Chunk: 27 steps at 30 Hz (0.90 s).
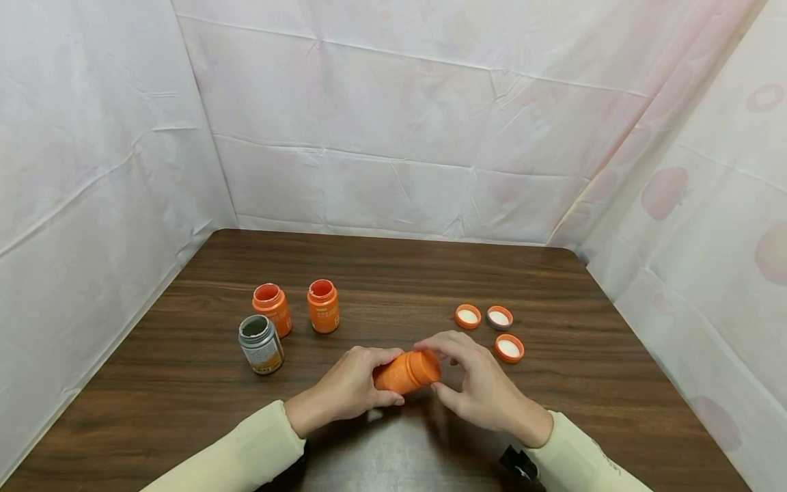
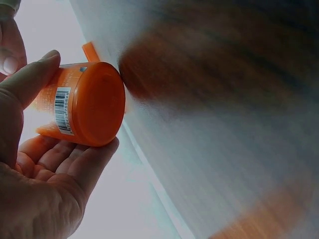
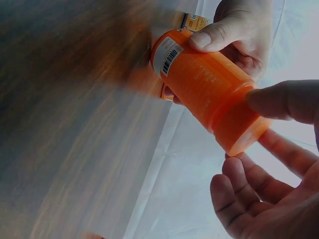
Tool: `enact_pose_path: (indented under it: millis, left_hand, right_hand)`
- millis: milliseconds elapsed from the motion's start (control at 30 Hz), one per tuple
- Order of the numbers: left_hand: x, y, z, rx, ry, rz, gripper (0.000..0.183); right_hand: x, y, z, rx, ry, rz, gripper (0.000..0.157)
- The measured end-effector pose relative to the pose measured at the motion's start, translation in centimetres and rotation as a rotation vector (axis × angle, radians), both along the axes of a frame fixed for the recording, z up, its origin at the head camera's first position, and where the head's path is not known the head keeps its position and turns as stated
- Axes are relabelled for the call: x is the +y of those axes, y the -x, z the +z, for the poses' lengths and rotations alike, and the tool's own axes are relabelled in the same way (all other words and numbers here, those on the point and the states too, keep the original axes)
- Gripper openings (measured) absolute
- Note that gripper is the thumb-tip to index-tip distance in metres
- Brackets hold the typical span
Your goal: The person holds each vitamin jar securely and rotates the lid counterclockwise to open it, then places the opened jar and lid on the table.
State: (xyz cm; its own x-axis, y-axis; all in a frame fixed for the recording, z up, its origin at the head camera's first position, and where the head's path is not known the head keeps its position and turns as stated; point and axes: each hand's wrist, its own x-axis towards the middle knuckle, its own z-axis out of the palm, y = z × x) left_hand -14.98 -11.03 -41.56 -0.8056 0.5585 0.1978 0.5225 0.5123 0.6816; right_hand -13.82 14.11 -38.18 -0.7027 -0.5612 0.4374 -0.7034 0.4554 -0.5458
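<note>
My left hand [image 1: 350,386] grips an orange pill bottle [image 1: 396,374] round its body, tilted on its side above the table with the cap end to the right. In the left wrist view, its round base and barcode label [image 2: 62,110] face the camera. My right hand [image 1: 482,383] pinches the orange cap [image 3: 237,127] between thumb and fingertips. The cap sits on the bottle's neck. Fingers [image 3: 239,191] of the right hand are spread below the cap in the right wrist view.
On the left stand two uncapped orange bottles [image 1: 324,311] and an uncapped grey bottle [image 1: 263,352]. To the right lie two orange caps [image 1: 509,359] and a grey-rimmed cap [image 1: 499,326], white insides up. Pale curtains [image 1: 393,123] surround the brown wooden table [image 1: 393,263].
</note>
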Motion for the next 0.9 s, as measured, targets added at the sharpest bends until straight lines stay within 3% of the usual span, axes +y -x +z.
enact_pose_path:
  millis: [300, 500, 667, 900]
  left_hand:
    - [-0.06, 0.04, -0.04, 0.003, 0.002, -0.005, 0.050]
    - [-0.02, 0.08, -0.08, 0.005, 0.000, -0.007, 0.049]
    - [0.02, 0.05, -0.06, -0.006, 0.000, -0.005, 0.049]
    - [0.01, -0.01, -0.03, -0.010, -0.004, -0.001, 0.050]
  right_hand:
    - [0.13, 0.07, -0.29, 0.007, 0.013, 0.037, 0.067]
    - [0.04, 0.00, -0.15, 0.012, 0.018, 0.012, 0.066]
    - [-0.18, 0.00, -0.13, 0.008, 0.031, -0.080, 0.051]
    - [-0.51, -0.16, -0.14, -0.103, -0.010, -0.234, 0.040]
